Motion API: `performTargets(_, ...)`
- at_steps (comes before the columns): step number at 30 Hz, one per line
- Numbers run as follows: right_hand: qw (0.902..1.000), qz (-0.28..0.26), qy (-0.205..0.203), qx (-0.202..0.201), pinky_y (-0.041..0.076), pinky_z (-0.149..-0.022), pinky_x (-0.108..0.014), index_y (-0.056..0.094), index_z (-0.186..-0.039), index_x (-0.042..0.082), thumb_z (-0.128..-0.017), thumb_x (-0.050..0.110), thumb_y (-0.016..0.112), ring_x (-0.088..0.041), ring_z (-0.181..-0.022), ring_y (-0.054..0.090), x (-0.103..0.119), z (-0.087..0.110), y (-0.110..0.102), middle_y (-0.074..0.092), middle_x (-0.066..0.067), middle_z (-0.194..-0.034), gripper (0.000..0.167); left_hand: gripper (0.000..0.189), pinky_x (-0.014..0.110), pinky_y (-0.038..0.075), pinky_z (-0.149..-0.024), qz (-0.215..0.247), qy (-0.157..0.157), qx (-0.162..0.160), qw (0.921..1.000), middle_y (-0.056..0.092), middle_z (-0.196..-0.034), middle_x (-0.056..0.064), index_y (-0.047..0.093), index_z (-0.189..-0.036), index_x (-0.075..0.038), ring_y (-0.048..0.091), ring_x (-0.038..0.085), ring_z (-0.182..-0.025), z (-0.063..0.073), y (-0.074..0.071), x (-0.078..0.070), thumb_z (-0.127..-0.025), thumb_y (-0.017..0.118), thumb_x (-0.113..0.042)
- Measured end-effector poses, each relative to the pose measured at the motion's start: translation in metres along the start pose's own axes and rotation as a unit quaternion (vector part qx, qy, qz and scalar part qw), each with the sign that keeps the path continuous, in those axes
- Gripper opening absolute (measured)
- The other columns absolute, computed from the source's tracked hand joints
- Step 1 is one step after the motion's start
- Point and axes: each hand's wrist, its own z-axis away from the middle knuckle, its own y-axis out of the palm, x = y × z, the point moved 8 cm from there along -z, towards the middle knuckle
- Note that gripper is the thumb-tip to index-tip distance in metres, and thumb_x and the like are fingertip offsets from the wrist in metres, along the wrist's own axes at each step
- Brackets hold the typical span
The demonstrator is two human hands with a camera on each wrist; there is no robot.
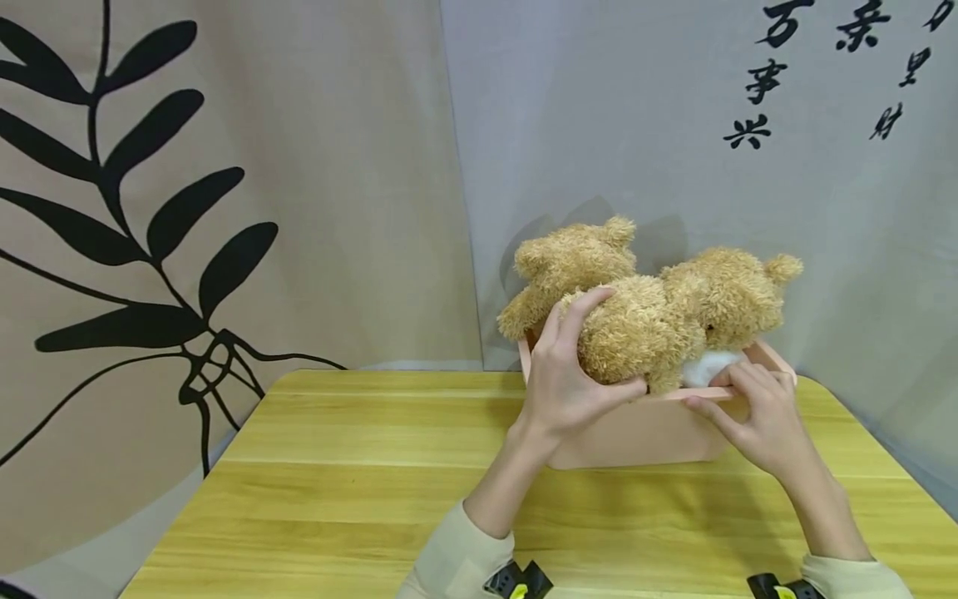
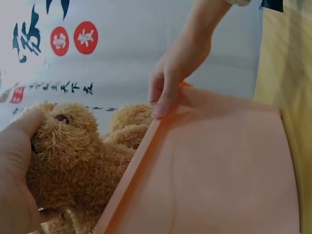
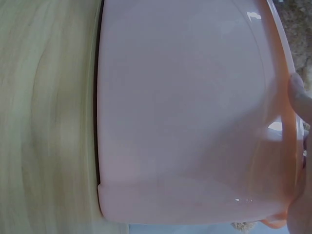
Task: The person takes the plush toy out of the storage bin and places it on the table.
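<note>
A pink plastic storage bin (image 1: 636,437) stands on the table with two tan plush teddy bears in it. The front teddy bear (image 1: 632,329) lies across the bin, its head toward the right. My left hand (image 1: 565,366) grips it at its left end, thumb near the front rim and fingers over the top. Behind it on the left, the other teddy bear (image 1: 576,258) sticks up above the rim. My right hand (image 1: 763,408) pinches the bin's rim near the front right corner, thumb outside. The right wrist view shows that thumb (image 3: 300,97) on the rim. The bears' lower parts are hidden inside.
The wooden table (image 1: 337,499) extends left and forward of the bin. A cloth backdrop (image 1: 359,183) with printed leaves and dark characters hangs directly behind. A white patch (image 1: 707,366) shows under the front bear's head, beside my right hand.
</note>
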Motion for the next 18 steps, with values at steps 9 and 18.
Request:
performTargets(9, 0.9999, -0.006, -0.011, -0.012, 0.025, -0.080, -0.041, 0.059, -0.079, 0.016, -0.088, 0.061, 0.066, -0.007, -0.078, 0.046, -0.001, 0.000, 0.000, 0.059, 0.008, -0.078, 0.046, 0.094, 0.045, 0.044, -0.106, 0.020, 0.036, -0.035, 0.9985, 0.059, -0.138, 0.009, 0.047, -0.140, -0.011, 0.054, 0.021, -0.127, -0.004, -0.012, -0.012, -0.060, 0.096, -0.015)
performTargets(18, 0.9997, 0.000, -0.017, -0.017, 0.026, -0.081, -0.042, 0.060, -0.080, 0.013, -0.089, 0.064, 0.062, -0.010, -0.077, 0.048, -0.001, 0.001, 0.000, 0.060, 0.005, -0.078, 0.052, 0.091, 0.040, 0.041, -0.111, 0.057, 0.100, -0.069, 0.9910, 0.061, -0.133, 0.017, 0.048, -0.136, 0.000, 0.054, 0.023, -0.128, -0.013, -0.031, -0.027, -0.058, 0.095, -0.010)
